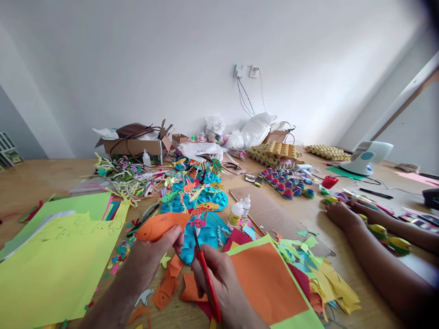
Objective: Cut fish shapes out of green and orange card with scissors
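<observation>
My left hand (154,249) pinches an orange paper fish (161,227) by its right end, near the middle of the view. In my right hand (219,278) are red-handled scissors (208,288), blades pointing up and away, close to the right of the fish. Beyond both hands stand blue-painted egg-carton pieces (195,242) with colourful paper fish on them. Orange paper scraps (168,288) lie below my hands, one with a fish drawn on it. An orange sheet (269,283) rests on green paper to the right of my right hand.
Yellow paper (51,274) with drawn outlines covers the left. Glue bottles (235,212) stand behind the scissors. Paper scraps (329,283) lie at right, near another person's arms (373,256) and painted carton pieces (399,245). A cardboard box (133,150) and egg trays (274,153) are at the back.
</observation>
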Demonstrator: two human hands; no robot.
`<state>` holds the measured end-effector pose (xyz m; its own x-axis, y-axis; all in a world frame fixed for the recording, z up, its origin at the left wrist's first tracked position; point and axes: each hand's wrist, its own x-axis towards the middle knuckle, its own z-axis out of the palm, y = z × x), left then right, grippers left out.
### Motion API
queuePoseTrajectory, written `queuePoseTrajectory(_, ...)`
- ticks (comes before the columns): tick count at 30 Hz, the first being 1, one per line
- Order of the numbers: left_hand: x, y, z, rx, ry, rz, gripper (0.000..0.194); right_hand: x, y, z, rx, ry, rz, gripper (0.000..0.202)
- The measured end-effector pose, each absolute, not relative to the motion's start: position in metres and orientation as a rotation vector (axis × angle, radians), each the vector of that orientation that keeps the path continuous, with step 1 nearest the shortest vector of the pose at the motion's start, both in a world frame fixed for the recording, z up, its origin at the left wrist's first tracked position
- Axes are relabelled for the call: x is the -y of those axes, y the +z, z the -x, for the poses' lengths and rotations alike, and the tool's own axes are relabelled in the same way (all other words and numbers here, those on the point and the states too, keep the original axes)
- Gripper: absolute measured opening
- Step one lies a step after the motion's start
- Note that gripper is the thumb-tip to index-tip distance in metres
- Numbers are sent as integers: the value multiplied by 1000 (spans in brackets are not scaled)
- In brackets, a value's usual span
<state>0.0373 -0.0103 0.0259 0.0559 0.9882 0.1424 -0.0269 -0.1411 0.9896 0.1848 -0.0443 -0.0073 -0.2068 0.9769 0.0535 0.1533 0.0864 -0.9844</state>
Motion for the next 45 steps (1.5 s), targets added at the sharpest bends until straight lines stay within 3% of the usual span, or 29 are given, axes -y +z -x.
queuePoseTrajectory(10, 13, 29, -44, -1017, 1275, -1149, 12, 46, -17, -179, 1578, 1214, 1174, 33)
queuePoseTrajectory(23, 15, 32, -48, -990, 1251, -1035, 12, 48, -17, -181, 1527, 1270, 1180, 27)
queuePoseTrajectory(45, 10, 23, -44, -945, 1199, -1089, 12, 46, -30, -184, 1542, 1207, 1127, 34)
